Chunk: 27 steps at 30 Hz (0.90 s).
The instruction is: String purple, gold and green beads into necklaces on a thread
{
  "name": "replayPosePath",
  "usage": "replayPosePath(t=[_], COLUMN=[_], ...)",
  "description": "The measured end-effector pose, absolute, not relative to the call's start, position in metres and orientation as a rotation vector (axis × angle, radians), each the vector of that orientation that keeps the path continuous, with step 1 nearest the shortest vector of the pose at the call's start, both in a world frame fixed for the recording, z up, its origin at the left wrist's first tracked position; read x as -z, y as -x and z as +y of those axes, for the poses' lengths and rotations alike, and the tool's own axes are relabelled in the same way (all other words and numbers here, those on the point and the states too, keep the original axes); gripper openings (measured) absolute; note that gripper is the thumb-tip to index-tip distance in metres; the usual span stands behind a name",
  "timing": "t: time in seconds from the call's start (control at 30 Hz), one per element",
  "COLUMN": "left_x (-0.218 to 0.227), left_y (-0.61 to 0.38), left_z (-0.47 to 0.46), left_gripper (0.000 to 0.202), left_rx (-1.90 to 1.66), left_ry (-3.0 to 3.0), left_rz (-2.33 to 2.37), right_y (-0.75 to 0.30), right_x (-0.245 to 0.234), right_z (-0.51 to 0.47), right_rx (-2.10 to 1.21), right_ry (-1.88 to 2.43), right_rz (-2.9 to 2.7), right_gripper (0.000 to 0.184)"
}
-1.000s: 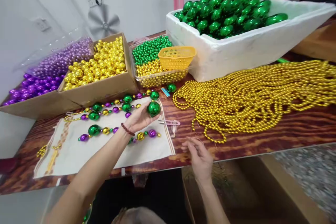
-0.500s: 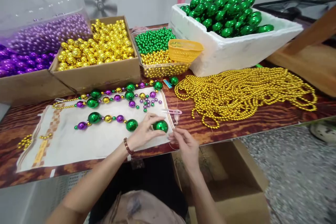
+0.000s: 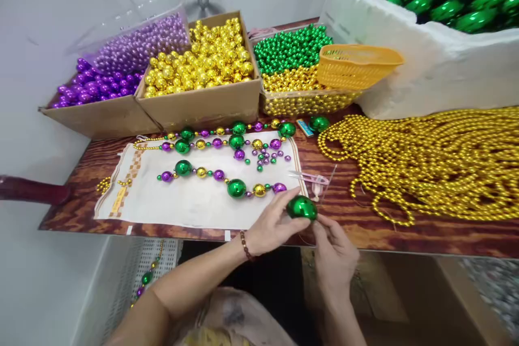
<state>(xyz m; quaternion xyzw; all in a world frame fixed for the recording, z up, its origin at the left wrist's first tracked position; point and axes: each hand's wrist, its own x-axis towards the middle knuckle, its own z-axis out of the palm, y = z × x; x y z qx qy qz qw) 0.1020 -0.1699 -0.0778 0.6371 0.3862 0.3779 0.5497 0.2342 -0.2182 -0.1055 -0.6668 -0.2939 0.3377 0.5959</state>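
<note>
My left hand (image 3: 272, 223) pinches a large shiny green bead (image 3: 302, 207) over the table's front edge. Right beside it, my right hand (image 3: 334, 249) has its fingertips pressed together at the bead's right side; what they pinch is too thin to make out. A strand of green, gold and purple beads (image 3: 227, 183) lies on a white cloth (image 3: 178, 208) just left of the bead. Two more such strands (image 3: 211, 138) lie at the cloth's far edge.
Cardboard boxes of purple beads (image 3: 87, 89) and gold beads (image 3: 203, 62) stand at the back. A clear tray of small green and gold beads (image 3: 292, 65) holds a yellow basket (image 3: 357, 65). A white foam box (image 3: 438, 70) holds large green beads. Gold strands (image 3: 438, 157) pile at right.
The left hand brought the green bead from above the cloth down to the table's front edge. The right hand closed in on the bead. The camera shifted left and nearer.
</note>
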Motion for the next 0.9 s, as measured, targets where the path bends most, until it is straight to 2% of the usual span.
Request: replayPosePath(t=[0.1, 0.27, 0.37, 0.57, 0.9], left_x=[0.075, 0.074, 0.069, 0.048, 0.038], left_y=[-0.106, -0.113, -0.110, -0.095, -0.094], left_z=[-0.175, -0.178, -0.163, -0.111, -0.097], left_gripper=[0.050, 0.065, 0.045, 0.036, 0.049], left_rx=[-0.917, -0.956, -1.021, -0.946, -0.885], left_ry=[-1.424, -1.281, -1.067, -0.352, -0.090], left_rz=[0.959, 0.868, 0.873, 0.693, 0.760], right_y=[-0.233, -0.247, -0.252, -0.240, -0.234], right_x=[0.110, 0.113, 0.110, 0.106, 0.106], right_z=[-0.219, -0.229, -0.237, -0.252, -0.267], right_rx=[-0.849, -0.731, -0.791, -0.974, -0.821], right_ry=[1.531, 1.564, 1.503, 1.436, 1.413], right_rz=[-0.671, -0.737, -0.708, -0.932, -1.166], right_gripper=[0.034, 0.032, 0.033, 0.021, 0.015])
